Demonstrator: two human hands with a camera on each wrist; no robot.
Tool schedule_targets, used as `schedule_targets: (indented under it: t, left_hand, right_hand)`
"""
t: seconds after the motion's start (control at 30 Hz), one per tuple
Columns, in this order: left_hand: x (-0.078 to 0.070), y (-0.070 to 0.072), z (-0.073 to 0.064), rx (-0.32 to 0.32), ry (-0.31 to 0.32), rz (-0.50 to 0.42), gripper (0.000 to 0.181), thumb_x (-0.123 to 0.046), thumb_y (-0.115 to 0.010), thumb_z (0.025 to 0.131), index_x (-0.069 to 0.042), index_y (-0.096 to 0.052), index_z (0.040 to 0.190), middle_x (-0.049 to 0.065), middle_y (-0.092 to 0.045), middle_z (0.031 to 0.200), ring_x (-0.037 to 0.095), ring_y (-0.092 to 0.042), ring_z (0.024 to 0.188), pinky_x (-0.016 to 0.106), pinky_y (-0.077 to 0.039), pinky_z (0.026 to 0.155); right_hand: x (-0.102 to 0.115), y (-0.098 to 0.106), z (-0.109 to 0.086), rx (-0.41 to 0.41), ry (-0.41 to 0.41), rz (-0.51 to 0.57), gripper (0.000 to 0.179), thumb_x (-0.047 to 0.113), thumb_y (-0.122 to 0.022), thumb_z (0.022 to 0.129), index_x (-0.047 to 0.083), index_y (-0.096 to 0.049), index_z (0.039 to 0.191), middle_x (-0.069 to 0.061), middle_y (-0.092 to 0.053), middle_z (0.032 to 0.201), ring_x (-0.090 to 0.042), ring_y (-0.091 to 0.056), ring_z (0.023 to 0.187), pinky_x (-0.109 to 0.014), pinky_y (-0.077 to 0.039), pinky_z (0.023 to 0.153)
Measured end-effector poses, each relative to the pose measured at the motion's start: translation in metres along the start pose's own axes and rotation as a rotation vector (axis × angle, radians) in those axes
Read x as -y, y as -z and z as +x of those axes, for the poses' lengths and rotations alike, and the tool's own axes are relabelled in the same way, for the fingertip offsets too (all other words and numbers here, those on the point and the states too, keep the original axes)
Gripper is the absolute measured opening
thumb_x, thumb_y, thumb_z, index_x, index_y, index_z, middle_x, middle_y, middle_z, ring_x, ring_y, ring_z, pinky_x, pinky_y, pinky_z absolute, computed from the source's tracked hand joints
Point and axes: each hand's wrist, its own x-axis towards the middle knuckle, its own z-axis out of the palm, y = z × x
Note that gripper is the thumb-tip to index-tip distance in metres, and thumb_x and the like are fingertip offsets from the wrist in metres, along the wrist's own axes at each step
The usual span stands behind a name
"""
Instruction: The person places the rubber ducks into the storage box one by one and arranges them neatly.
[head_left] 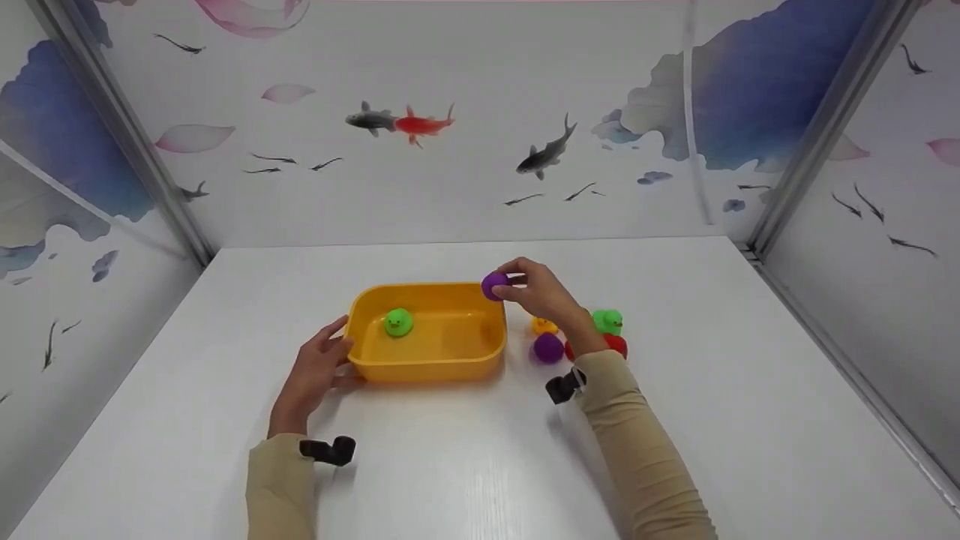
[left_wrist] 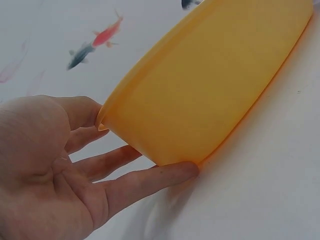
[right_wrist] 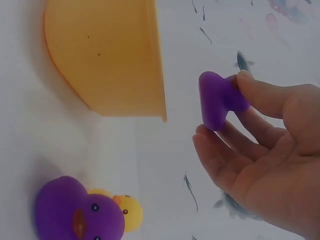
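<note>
My right hand [head_left: 540, 291] pinches a purple toy duck [head_left: 494, 286] between thumb and fingers, over the far right corner of a yellow tub [head_left: 427, 370]. In the right wrist view that purple duck [right_wrist: 213, 100] shows its smooth underside or back, with its face turned away. My left hand [head_left: 313, 367] touches the tub's left end. In the left wrist view its fairly straight fingers [left_wrist: 150, 185] lie against the tub's outer wall and rim. A green toy duck [head_left: 398, 322] sits inside the tub, left of its middle.
Right of the tub, partly behind my right wrist, stand more toy ducks: a purple one [head_left: 548, 349], a yellow one [head_left: 544, 325], a green one [head_left: 608, 322] and a red one [head_left: 616, 345]. The white table [head_left: 450, 465] meets printed panels [head_left: 465, 195] at the back and sides.
</note>
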Motion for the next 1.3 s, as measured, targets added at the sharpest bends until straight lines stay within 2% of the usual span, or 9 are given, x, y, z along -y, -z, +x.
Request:
schedule_targets:
  t: [0.17,0.33,0.57,0.67,0.87,1.07,1.3]
  left_hand:
    - [0.000,0.000,0.001,0.008,-0.017,-0.005,0.058,-0.031,-0.044,0.108,-0.027,-0.021,0.161,0.015,-0.041,0.158,0.033,-0.060,0.127,0.038,-0.059,0.096]
    - [-0.001,0.000,0.000,0.000,-0.006,0.011,0.059,-0.032,-0.044,0.107,-0.028,-0.021,0.161,0.014,-0.040,0.159,0.033,-0.058,0.130,0.038,-0.058,0.097]
    - [0.000,0.000,0.000,0.010,-0.024,-0.040,0.058,-0.028,-0.044,0.108,-0.026,-0.021,0.161,0.016,-0.040,0.158,0.034,-0.059,0.129,0.039,-0.060,0.093]
    - [0.000,0.000,0.000,0.006,-0.017,-0.033,0.058,-0.029,-0.044,0.108,-0.026,-0.021,0.161,0.016,-0.040,0.158,0.033,-0.058,0.130,0.038,-0.060,0.093]
    - [0.000,0.000,0.002,0.005,-0.010,-0.005,0.059,-0.030,-0.044,0.108,-0.027,-0.020,0.161,0.015,-0.040,0.159,0.034,-0.057,0.131,0.038,-0.059,0.096]
    - [0.000,0.000,0.002,0.002,-0.006,0.002,0.058,-0.031,-0.045,0.107,-0.028,-0.021,0.161,0.015,-0.041,0.158,0.033,-0.057,0.131,0.038,-0.058,0.096]
    - [0.001,0.001,0.003,-0.004,-0.002,-0.006,0.058,-0.031,-0.045,0.107,-0.028,-0.022,0.161,0.014,-0.042,0.157,0.033,-0.057,0.132,0.038,-0.059,0.095]
  right_hand:
    - [0.013,-0.011,0.006,0.026,0.009,0.000,0.034,0.017,-0.065,0.097,0.009,-0.057,0.129,-0.012,-0.060,0.135,-0.027,-0.058,0.130,-0.040,-0.050,0.110]
    - [0.026,-0.026,0.009,0.070,0.006,0.006,0.033,0.018,-0.066,0.096,0.011,-0.058,0.128,-0.010,-0.059,0.136,-0.026,-0.061,0.127,-0.037,-0.052,0.107]
    - [0.045,-0.043,0.012,0.111,0.056,0.011,0.030,0.015,-0.065,0.097,0.007,-0.062,0.126,-0.013,-0.060,0.134,-0.027,-0.063,0.124,-0.039,-0.054,0.106]
    - [0.050,-0.049,0.015,0.123,0.052,-0.002,0.029,0.015,-0.065,0.097,0.006,-0.063,0.125,-0.014,-0.063,0.131,-0.027,-0.065,0.120,-0.040,-0.054,0.105]
    - [0.048,-0.065,0.026,0.124,-0.010,-0.017,0.030,0.014,-0.066,0.096,0.005,-0.064,0.125,-0.014,-0.064,0.130,-0.027,-0.065,0.117,-0.039,-0.054,0.105]
    - [0.042,-0.084,0.034,0.116,-0.102,0.039,0.035,0.013,-0.069,0.094,0.004,-0.064,0.127,-0.015,-0.065,0.130,-0.029,-0.064,0.117,-0.039,-0.054,0.106]
    - [0.034,-0.106,0.038,0.057,-0.151,0.039,0.030,0.015,-0.071,0.093,0.002,-0.069,0.120,-0.015,-0.068,0.124,-0.026,-0.065,0.110,-0.035,-0.055,0.102]
